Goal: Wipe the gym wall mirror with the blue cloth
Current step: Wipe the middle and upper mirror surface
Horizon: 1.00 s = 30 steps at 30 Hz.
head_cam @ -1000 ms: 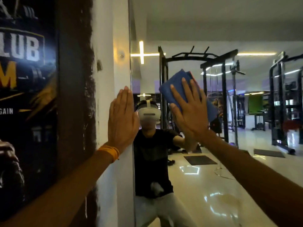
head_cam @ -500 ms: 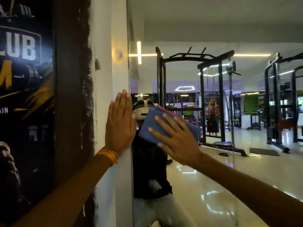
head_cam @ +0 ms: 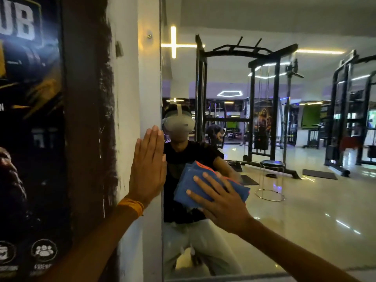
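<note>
**Cloth Sweeps Down the Gym Mirror**

The right hand, fingers straight and spread, presses the folded blue cloth flat on the wall mirror, now at lower centre of the frame. A second ago the cloth sat higher and further right, so this stroke has run down and leftward, towards the glass's left edge. The left hand, open, with an orange wristband, stays braced on the white wall strip beside the mirror. By the look of it, much glass to the right remains unwiped.
</note>
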### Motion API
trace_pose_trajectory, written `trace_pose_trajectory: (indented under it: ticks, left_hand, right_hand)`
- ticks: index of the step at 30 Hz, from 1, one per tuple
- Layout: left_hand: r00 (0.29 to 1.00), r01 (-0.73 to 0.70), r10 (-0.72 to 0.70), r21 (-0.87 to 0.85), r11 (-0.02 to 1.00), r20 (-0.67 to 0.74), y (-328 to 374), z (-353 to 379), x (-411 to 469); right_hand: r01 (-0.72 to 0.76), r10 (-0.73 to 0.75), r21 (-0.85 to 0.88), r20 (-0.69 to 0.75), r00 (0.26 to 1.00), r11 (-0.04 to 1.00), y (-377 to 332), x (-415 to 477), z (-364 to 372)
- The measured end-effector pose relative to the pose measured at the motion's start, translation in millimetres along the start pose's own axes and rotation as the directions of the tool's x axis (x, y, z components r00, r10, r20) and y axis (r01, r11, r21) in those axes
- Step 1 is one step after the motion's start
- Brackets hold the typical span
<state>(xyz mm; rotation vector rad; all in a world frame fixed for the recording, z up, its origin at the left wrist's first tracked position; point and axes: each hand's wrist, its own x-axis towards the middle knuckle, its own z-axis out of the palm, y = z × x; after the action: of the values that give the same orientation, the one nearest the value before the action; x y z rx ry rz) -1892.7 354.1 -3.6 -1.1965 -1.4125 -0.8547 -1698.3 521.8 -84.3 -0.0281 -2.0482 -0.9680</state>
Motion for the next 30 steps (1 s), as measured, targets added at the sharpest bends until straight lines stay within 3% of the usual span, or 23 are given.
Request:
trace_pose_trajectory:
  ticks: [3,5,7,8,9,11,13,16,18,20,22,25,27,29,30]
  left_hand:
    - [1.000,0.010,-0.010,0.009,1.000,-0.001,1,1,2]
    - [1.000,0.019,-0.019,0.005,1.000,0.002,2,2,-1]
    - [1.000,0.026,-0.026,0.011,1.000,0.005,3,2,-8]
    - [1.000,0.023,-0.023,0.011,1.000,0.004,4,3,-13]
    - [1.000,0.020,-0.020,0.009,1.000,0.000,5,4,-19]
    - [1.000,0.014,-0.014,0.019,1.000,-0.003,7,4,-29]
    - [1.000,0.011,-0.011,0.030,0.999,0.004,8,5,-35]
    - [1.000,0.013,-0.014,0.040,0.999,0.009,8,7,-39]
    - [1.000,0.019,-0.020,0.029,0.999,0.010,6,8,-40]
    - [1.000,0.018,-0.018,0.019,1.000,0.002,7,9,-42]
    - [1.000,0.016,-0.016,0.009,1.000,-0.003,7,10,-46]
    - [1.000,0.003,-0.003,0.003,1.000,-0.003,7,13,-62]
    - [1.000,0.002,-0.002,-0.027,1.000,0.000,7,13,-71]
    - [1.000,-0.002,0.002,-0.050,0.999,0.001,7,13,-75]
    - [1.000,-0.004,0.005,-0.054,0.999,0.004,7,13,-75]
  right_hand:
    - [0.029,-0.030,-0.008,-0.018,0.999,1.000,30,16,-12]
    - [-0.156,0.159,0.039,-0.102,0.982,0.987,49,43,-24]
    - [-0.360,0.377,0.135,-0.140,0.915,0.923,44,55,-23]
    - [-0.400,0.419,0.147,-0.142,0.897,0.905,31,50,-18]
    - [-0.373,0.388,0.127,-0.119,0.914,0.919,14,38,-10]
    - [-0.180,0.182,0.060,-0.042,0.982,0.982,-17,3,4]
    - [-0.014,0.014,0.033,0.012,1.000,0.999,-18,-20,5]
    - [0.032,-0.032,0.004,0.002,0.999,0.999,14,-3,-8]
    - [-0.140,0.141,0.025,-0.066,0.988,0.990,36,18,-19]
    - [-0.382,0.395,0.123,-0.115,0.911,0.916,34,28,-19]
    - [-0.460,0.477,0.154,-0.108,0.872,0.875,-1,14,-4]
    - [-0.133,0.130,0.082,0.042,0.991,0.988,-59,-49,22]
    - [0.076,-0.080,0.042,0.106,0.991,0.996,-50,-71,21]
    - [0.140,-0.141,0.013,0.066,0.988,0.990,-18,-56,10]
    - [0.093,-0.093,0.008,0.014,0.996,0.996,0,-41,3]
